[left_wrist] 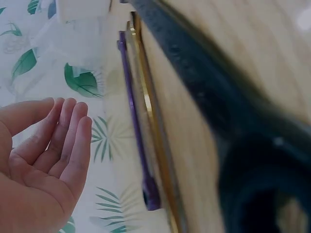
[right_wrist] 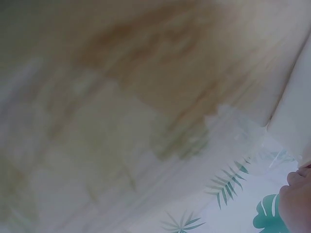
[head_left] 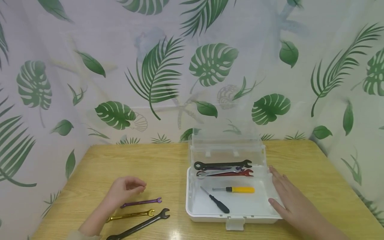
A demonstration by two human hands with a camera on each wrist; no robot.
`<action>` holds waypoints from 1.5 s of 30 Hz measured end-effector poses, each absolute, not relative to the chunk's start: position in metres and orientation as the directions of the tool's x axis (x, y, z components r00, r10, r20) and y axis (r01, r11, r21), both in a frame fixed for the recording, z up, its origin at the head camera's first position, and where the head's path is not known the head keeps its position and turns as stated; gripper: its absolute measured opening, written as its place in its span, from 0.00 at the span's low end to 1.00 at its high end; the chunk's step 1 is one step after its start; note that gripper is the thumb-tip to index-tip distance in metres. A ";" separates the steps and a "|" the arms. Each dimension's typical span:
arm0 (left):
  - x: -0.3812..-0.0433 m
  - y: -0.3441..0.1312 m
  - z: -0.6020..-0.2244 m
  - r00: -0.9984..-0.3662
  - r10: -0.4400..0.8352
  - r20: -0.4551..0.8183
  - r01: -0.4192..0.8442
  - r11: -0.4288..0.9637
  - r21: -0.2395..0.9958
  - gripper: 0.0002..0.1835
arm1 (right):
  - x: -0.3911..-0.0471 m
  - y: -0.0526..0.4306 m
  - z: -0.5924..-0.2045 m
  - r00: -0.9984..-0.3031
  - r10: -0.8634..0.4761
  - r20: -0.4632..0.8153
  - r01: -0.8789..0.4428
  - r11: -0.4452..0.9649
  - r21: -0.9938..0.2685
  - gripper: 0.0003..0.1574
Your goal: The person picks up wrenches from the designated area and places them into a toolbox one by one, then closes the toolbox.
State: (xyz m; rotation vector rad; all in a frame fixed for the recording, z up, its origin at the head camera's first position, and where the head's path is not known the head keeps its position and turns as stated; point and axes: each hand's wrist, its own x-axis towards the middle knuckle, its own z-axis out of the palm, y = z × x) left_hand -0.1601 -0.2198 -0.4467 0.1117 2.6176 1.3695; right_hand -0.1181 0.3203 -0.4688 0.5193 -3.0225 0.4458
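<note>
My left hand [head_left: 124, 190] hovers over the left of the table, fingers loosely bent and nothing in them. Below it lie a purple wrench [head_left: 144, 202], a gold wrench [head_left: 132, 216] and a larger black wrench [head_left: 141, 226]; the left wrist view shows all three beside the hand [left_wrist: 48, 155]. My right hand [head_left: 289, 196] rests against the right side of a white toolbox [head_left: 192, 216], fingers extended. Inside the box are a yellow-handled screwdriver [head_left: 241, 189] and a black-handled screwdriver [head_left: 220, 204]. Toward its back lie a black wrench [head_left: 223, 165], a red wrench [head_left: 240, 173], a silver wrench [head_left: 214, 172] and a purple one, partly hidden.
The toolbox's clear lid [head_left: 222, 143] stands raised at the back, and its clear latch [head_left: 235, 224] hangs at the front. A leaf-patterned cloth [head_left: 168, 126] rises behind the wooden table [head_left: 150, 160] and at both sides.
</note>
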 end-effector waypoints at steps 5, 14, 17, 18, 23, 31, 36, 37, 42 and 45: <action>-0.162 -0.221 -0.457 -0.967 0.232 -0.109 0.044 0.567 0.823 0.11 | -0.117 0.320 -0.469 -0.952 -0.300 0.063 -0.305 0.906 -0.294 0.52; -0.164 -0.224 -0.470 -0.945 0.293 -0.147 0.060 0.596 0.801 0.11 | -0.118 0.321 -0.470 -0.943 -0.321 0.090 -0.333 0.902 -0.274 0.51; -0.164 -0.225 -0.474 -0.936 0.311 -0.163 0.053 0.585 0.809 0.12 | -0.118 0.321 -0.470 -0.942 -0.322 0.092 -0.335 0.902 -0.272 0.51; -0.164 -0.226 -0.476 -0.934 0.319 -0.162 0.058 0.581 0.812 0.12 | -0.118 0.321 -0.470 -0.942 -0.322 0.092 -0.334 0.902 -0.273 0.51; -0.165 -0.228 -0.479 -0.922 0.360 -0.143 0.090 0.557 0.826 0.14 | -0.118 0.320 -0.470 -0.947 -0.313 0.075 -0.321 0.901 -0.291 0.52; -0.163 -0.226 -0.480 -0.900 0.415 -0.134 0.129 0.546 0.828 0.17 | -0.118 0.321 -0.470 -0.946 -0.315 0.073 -0.322 0.902 -0.287 0.53; -0.162 -0.223 -0.481 -0.908 0.396 -0.134 0.125 0.564 0.816 0.15 | -0.118 0.322 -0.470 -0.943 -0.321 0.084 -0.332 0.902 -0.277 0.52; -0.162 -0.222 -0.481 -0.910 0.391 -0.134 0.125 0.569 0.813 0.14 | -0.118 0.322 -0.469 -0.943 -0.322 0.086 -0.333 0.901 -0.277 0.52; -0.163 -0.222 -0.481 -0.915 0.382 -0.127 0.132 0.584 0.801 0.13 | -0.118 0.322 -0.469 -0.942 -0.326 0.086 -0.337 0.898 -0.283 0.52; -0.164 -0.222 -0.481 -0.915 0.385 -0.123 0.143 0.593 0.793 0.12 | -0.119 0.322 -0.469 -0.940 -0.330 0.090 -0.342 0.896 -0.283 0.52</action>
